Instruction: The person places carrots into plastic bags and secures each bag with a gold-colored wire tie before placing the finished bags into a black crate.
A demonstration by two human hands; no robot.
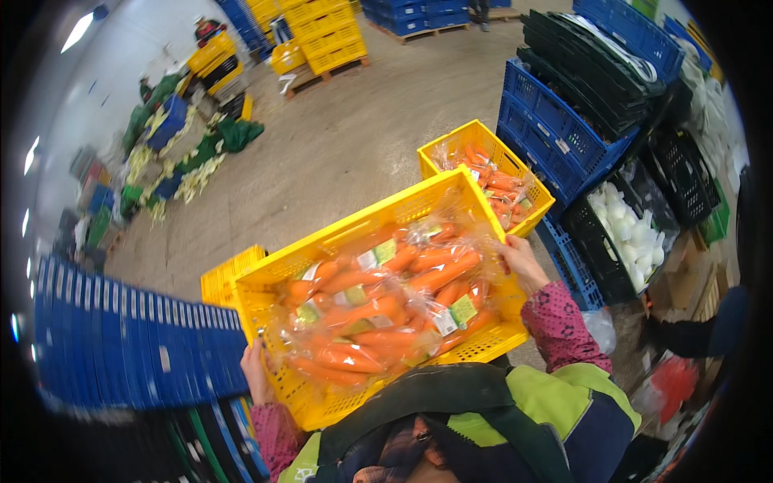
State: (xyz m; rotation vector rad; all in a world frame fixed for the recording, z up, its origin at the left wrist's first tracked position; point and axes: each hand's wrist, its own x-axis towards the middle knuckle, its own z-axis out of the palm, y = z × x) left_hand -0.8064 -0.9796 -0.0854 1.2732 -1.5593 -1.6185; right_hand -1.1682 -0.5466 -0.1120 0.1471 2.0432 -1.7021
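Observation:
A yellow plastic crate is held in front of my body, tilted so its far left and near right corners sit at different heights in the head view. Inside lie several clear bags of carrots with green and white labels. My left hand grips the crate's left end, its fingers partly hidden by the wall. At the opposite end, my right hand is closed over the rim, thumb side showing. Beyond the right end stands another yellow crate, with more bagged carrots in it.
Blue folded crates are stacked at the left. On the right rise blue crates topped with dark ones, beside a black crate of white vegetables. Across the concrete floor, yellow crates stand on a pallet; leafy scraps lie left.

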